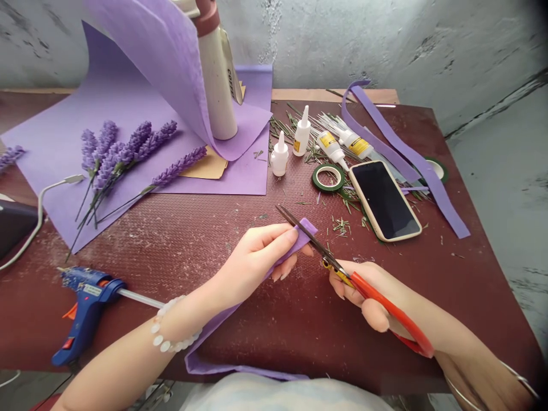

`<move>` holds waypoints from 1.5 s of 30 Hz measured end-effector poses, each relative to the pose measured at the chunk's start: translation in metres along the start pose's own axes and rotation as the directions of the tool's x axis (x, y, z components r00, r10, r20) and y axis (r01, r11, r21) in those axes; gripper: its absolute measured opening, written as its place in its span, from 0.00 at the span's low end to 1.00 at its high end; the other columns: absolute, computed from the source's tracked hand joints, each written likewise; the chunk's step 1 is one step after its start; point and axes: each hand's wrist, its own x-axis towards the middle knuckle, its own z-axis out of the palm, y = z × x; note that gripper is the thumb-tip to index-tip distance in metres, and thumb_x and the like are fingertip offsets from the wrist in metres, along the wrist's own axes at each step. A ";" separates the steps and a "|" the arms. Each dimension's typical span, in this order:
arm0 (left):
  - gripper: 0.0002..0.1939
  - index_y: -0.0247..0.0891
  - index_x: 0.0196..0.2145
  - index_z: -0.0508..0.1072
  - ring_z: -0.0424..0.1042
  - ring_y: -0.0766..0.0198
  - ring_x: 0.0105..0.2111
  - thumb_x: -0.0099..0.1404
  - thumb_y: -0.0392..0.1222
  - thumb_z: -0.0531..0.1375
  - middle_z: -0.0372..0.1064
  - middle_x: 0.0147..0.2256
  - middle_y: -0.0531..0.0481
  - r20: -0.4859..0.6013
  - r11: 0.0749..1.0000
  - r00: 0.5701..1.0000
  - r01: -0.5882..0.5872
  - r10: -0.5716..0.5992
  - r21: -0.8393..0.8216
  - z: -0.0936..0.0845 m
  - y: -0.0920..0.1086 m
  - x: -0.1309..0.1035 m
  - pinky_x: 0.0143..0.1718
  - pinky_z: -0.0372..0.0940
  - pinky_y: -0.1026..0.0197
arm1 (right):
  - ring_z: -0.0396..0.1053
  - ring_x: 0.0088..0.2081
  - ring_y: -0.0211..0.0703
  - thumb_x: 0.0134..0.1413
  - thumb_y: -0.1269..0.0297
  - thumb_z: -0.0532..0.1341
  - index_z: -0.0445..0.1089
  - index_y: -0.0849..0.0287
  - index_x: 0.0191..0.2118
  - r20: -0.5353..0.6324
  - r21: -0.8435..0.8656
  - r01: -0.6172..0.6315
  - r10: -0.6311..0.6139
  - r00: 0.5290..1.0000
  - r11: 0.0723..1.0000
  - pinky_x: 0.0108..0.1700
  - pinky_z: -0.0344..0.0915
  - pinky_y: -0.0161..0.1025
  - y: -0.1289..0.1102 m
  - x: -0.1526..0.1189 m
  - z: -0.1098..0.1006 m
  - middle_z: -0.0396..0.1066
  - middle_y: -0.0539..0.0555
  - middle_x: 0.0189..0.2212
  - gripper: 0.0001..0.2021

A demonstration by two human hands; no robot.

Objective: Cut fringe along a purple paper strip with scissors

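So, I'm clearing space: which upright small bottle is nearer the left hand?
The left upright bottle; the right upright bottle stands farther from the left hand.

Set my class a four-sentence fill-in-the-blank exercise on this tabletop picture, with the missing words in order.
1. The right hand holds scissors with ____ handles.
2. The left hand grips a ____ strip.
3. The phone lies with its screen facing ____.
4. The blue glue gun lies nearer the ____ hand than the right.

Missing words: red; purple; up; left.
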 end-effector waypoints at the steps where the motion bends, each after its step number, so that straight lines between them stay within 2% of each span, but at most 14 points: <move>1: 0.22 0.34 0.34 0.80 0.58 0.71 0.20 0.76 0.54 0.59 0.62 0.20 0.56 0.005 1.000 1.000 0.001 -0.001 -0.003 0.000 0.000 0.000 0.23 0.53 0.65 | 0.52 0.24 0.38 0.46 0.44 0.76 0.56 0.52 0.29 -0.004 0.002 0.005 -0.005 1.000 1.000 0.26 0.49 0.38 0.000 0.000 0.000 0.61 0.43 0.18 0.28; 8: 0.22 0.34 0.33 0.79 0.58 0.71 0.19 0.76 0.54 0.59 0.61 0.19 0.56 0.010 1.000 1.000 0.021 -0.021 -0.018 0.000 0.001 -0.001 0.22 0.52 0.65 | 0.53 0.24 0.38 0.52 0.53 0.73 0.56 0.53 0.28 -0.001 0.043 0.027 -0.027 1.000 0.999 0.26 0.51 0.39 -0.001 -0.003 0.000 0.67 0.46 0.19 0.23; 15: 0.20 0.34 0.33 0.78 0.58 0.71 0.20 0.77 0.52 0.58 0.62 0.20 0.56 0.022 0.999 1.000 0.014 -0.013 -0.033 -0.001 0.000 0.001 0.23 0.52 0.65 | 0.52 0.23 0.37 0.56 0.54 0.71 0.57 0.53 0.27 0.008 0.037 0.049 -0.050 0.999 0.998 0.25 0.48 0.39 0.001 -0.003 0.000 0.66 0.46 0.19 0.21; 19: 0.15 0.35 0.38 0.78 0.59 0.72 0.21 0.76 0.50 0.61 0.62 0.21 0.58 0.066 1.000 0.998 -0.008 0.007 0.003 -0.003 -0.002 0.000 0.24 0.53 0.65 | 0.49 0.20 0.36 0.57 0.54 0.69 0.63 0.53 0.33 0.015 0.010 0.043 -0.043 0.999 0.999 0.23 0.47 0.38 0.012 -0.003 -0.004 0.61 0.43 0.18 0.15; 22: 0.14 0.35 0.40 0.77 0.59 0.72 0.22 0.76 0.50 0.62 0.62 0.21 0.59 0.072 1.000 0.997 -0.016 0.015 0.019 -0.003 -0.001 -0.002 0.25 0.54 0.66 | 0.54 0.19 0.36 0.51 0.57 0.72 0.67 0.53 0.39 -0.009 -0.043 0.082 -0.083 0.997 0.996 0.27 0.57 0.38 0.021 -0.006 -0.006 0.64 0.42 0.19 0.16; 24: 0.14 0.35 0.39 0.76 0.59 0.72 0.22 0.77 0.49 0.61 0.62 0.22 0.59 0.053 0.999 0.998 -0.029 0.028 0.023 -0.002 -0.001 -0.004 0.25 0.54 0.66 | 0.59 0.19 0.38 0.56 0.55 0.69 0.68 0.53 0.44 -0.016 -0.079 0.105 -0.107 0.994 0.991 0.32 0.64 0.42 0.023 -0.008 -0.007 0.68 0.43 0.22 0.15; 26: 0.15 0.36 0.37 0.74 0.58 0.73 0.22 0.77 0.49 0.61 0.61 0.22 0.59 0.011 0.997 0.998 -0.065 0.065 0.041 -0.001 0.000 -0.005 0.25 0.53 0.66 | 0.64 0.20 0.40 0.58 0.51 0.69 0.68 0.52 0.46 -0.050 -0.154 0.104 -0.112 0.992 0.983 0.32 0.65 0.43 0.021 -0.010 -0.006 0.71 0.45 0.25 0.16; 30: 0.15 0.37 0.34 0.71 0.57 0.73 0.22 0.78 0.48 0.60 0.61 0.23 0.59 -0.076 0.986 0.987 -0.137 0.145 0.097 0.000 -0.002 -0.004 0.24 0.53 0.66 | 0.67 0.27 0.44 0.42 0.49 0.78 0.65 0.50 0.39 -0.194 -0.418 0.084 -0.179 0.965 0.905 0.27 0.60 0.39 0.012 -0.008 0.001 0.69 0.46 0.32 0.26; 32: 0.15 0.37 0.34 0.70 0.56 0.73 0.21 0.78 0.48 0.60 0.60 0.22 0.60 -0.101 0.983 0.982 -0.148 0.159 0.111 0.000 -0.003 -0.003 0.24 0.52 0.66 | 0.64 0.28 0.44 0.39 0.49 0.79 0.61 0.50 0.35 -0.249 -0.534 0.060 -0.225 0.942 0.843 0.26 0.58 0.39 0.010 -0.005 0.004 0.67 0.45 0.30 0.28; 36: 0.16 0.37 0.33 0.69 0.54 0.74 0.21 0.78 0.48 0.60 0.58 0.21 0.60 -0.117 0.986 0.981 -0.146 0.155 0.084 0.001 -0.004 -0.002 0.23 0.50 0.65 | 0.56 0.25 0.40 0.36 0.49 0.80 0.54 0.49 0.32 -0.392 -0.701 0.001 -0.386 0.835 0.713 0.26 0.55 0.39 0.014 0.002 0.003 0.59 0.42 0.26 0.33; 38: 0.15 0.37 0.35 0.71 0.52 0.73 0.20 0.78 0.48 0.61 0.57 0.21 0.61 -0.114 0.990 0.985 -0.128 0.133 0.051 0.001 -0.004 -0.002 0.22 0.48 0.65 | 0.56 0.24 0.40 0.34 0.47 0.81 0.54 0.49 0.33 -0.414 -0.738 -0.005 -0.446 0.794 0.675 0.26 0.56 0.39 0.016 0.003 0.001 0.59 0.41 0.26 0.35; 41: 0.13 0.37 0.36 0.72 0.51 0.73 0.20 0.77 0.48 0.61 0.55 0.21 0.61 -0.115 0.994 0.988 -0.105 0.107 0.022 0.002 -0.003 -0.002 0.21 0.47 0.65 | 0.55 0.24 0.40 0.35 0.45 0.82 0.53 0.48 0.33 -0.386 -0.741 0.021 -0.450 0.805 0.671 0.25 0.55 0.39 0.016 0.004 -0.001 0.58 0.40 0.25 0.36; 45: 0.17 0.38 0.32 0.67 0.51 0.73 0.20 0.76 0.49 0.62 0.55 0.21 0.61 -0.137 0.994 0.985 -0.103 0.105 0.025 0.002 -0.004 -0.001 0.21 0.47 0.65 | 0.54 0.24 0.39 0.34 0.43 0.83 0.51 0.48 0.32 -0.343 -0.722 0.064 -0.437 0.832 0.689 0.24 0.54 0.37 0.016 0.004 0.001 0.56 0.40 0.26 0.39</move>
